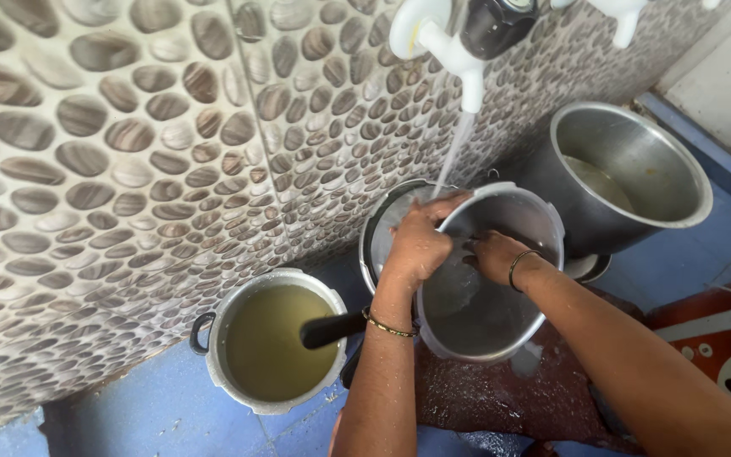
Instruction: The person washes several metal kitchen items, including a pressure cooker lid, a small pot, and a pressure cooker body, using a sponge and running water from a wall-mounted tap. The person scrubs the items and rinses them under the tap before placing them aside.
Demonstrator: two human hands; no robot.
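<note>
I find the steel pot point(488, 279) tilted, its mouth facing up toward me, directly below the white wall tap point(446, 42). A stream of water point(453, 152) falls from the spout and meets the pot at its upper rim, just beside my left hand point(420, 241).

Left hand: clamped over the upper-left rim, fingers curled across the edge, thumb side outward. It carries the pot's tilt. A gold bangle point(387, 326) sits on that wrist.

Right hand point(497, 254): inside the pot, pressed against the inner wall near the upper rim, fingers bent. I cannot tell whether it holds a scrubber or cloth; nothing shows between the fingers. A dark bangle point(519, 264) is on that wrist.

Governing relation: both hands sit at the rim end nearest the wall, with the water landing between them and slightly toward the left hand. The pot's base points down and toward me, away from the tap. The right hand is the one in contact with the interior; the left is on the rim.

Surroundings: a pressure cooker point(272, 338) holding murky yellowish liquid stands on the blue floor point(145, 415) to the left, its black handle point(332, 330) pointing toward the pot. A larger steel vessel point(636, 169) stands to the right against the pebble-tiled wall point(112, 152).
</note>
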